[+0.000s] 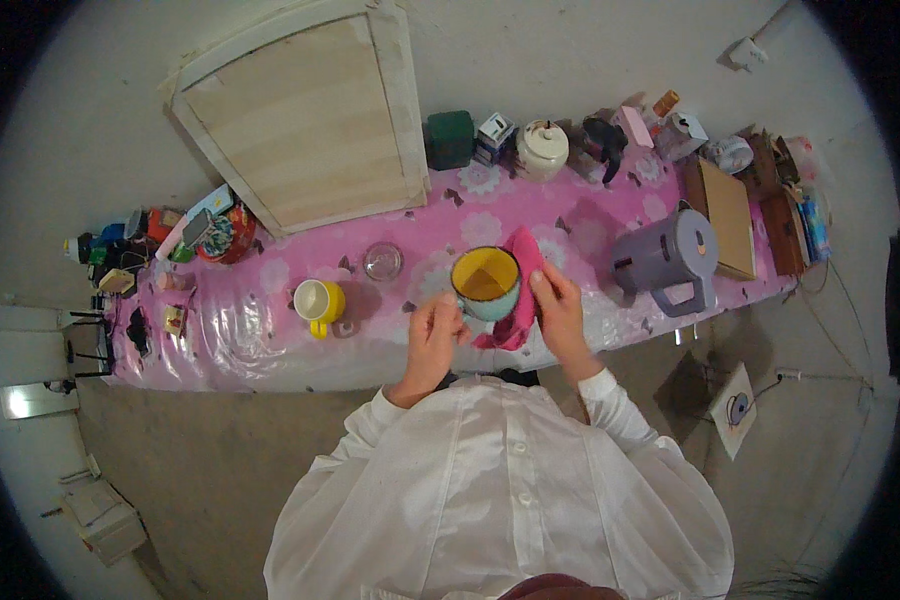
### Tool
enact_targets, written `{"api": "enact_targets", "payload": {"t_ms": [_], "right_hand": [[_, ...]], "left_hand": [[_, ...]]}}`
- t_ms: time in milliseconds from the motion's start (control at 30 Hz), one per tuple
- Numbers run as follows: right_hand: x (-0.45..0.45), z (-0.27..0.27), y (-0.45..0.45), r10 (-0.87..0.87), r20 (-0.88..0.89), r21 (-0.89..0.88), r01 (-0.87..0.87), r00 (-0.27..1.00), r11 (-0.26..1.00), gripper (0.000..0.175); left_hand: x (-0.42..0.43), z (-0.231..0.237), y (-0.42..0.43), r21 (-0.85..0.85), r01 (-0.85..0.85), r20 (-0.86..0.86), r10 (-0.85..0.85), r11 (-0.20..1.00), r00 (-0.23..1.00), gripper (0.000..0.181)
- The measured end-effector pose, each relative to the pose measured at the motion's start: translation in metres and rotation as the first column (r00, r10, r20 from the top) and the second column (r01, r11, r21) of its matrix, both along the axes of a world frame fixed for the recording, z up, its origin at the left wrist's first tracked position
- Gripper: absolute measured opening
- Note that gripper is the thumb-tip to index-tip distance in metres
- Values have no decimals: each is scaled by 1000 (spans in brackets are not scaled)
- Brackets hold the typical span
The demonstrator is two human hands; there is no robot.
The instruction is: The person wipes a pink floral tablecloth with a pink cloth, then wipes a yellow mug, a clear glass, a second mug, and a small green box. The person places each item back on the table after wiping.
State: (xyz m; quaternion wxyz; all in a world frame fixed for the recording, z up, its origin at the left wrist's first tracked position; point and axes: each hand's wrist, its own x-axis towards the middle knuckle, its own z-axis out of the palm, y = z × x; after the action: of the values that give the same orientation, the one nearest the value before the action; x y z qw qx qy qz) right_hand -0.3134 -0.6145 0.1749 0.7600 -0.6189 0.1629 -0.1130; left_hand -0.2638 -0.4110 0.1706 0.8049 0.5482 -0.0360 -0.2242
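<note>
Just in front of my body, my left hand grips a light-blue mug with a yellow inside, at its left side where the handle is. My right hand holds a pink cloth against the mug's right side; part of the cloth hangs below the mug. To the left on the table stands a yellow mug with a white inside, its handle towards me. A round clear glass dish or lid lies between the two mugs, farther back. A grey-purple electric kettle stands to the right.
A pink floral plastic tablecloth covers the long table. Along the back stand a green container, a lidded cream ceramic jar and small boxes. A framed panel leans on the wall. Cardboard boxes sit at the right.
</note>
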Motion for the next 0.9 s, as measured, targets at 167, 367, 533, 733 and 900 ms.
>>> {"api": "enact_targets", "payload": {"t_ms": [167, 367, 533, 733, 900], "right_hand": [[22, 0, -28, 283, -181, 483, -165, 942, 860, 41], [21, -14, -3, 375, -110, 578, -248, 920, 778, 41], [1, -26, 31, 202, -311, 699, 80, 929, 711, 38], [-13, -25, 11, -40, -202, 196, 81, 979, 977, 29], [-7, -10, 11, -61, 85, -539, 98, 994, 836, 24]], "left_hand": [[-8, 15, -2, 60, 250, 6, -251, 966, 968, 41], [-6, 11, 2, -41, 183, -130, -187, 982, 974, 40], [-1, -3, 9, 70, -45, 45, 42, 997, 998, 35], [1, -11, 6, 298, -231, 419, 90, 926, 904, 35], [1, -12, 3, 351, -198, 472, 10, 915, 882, 34]]}}
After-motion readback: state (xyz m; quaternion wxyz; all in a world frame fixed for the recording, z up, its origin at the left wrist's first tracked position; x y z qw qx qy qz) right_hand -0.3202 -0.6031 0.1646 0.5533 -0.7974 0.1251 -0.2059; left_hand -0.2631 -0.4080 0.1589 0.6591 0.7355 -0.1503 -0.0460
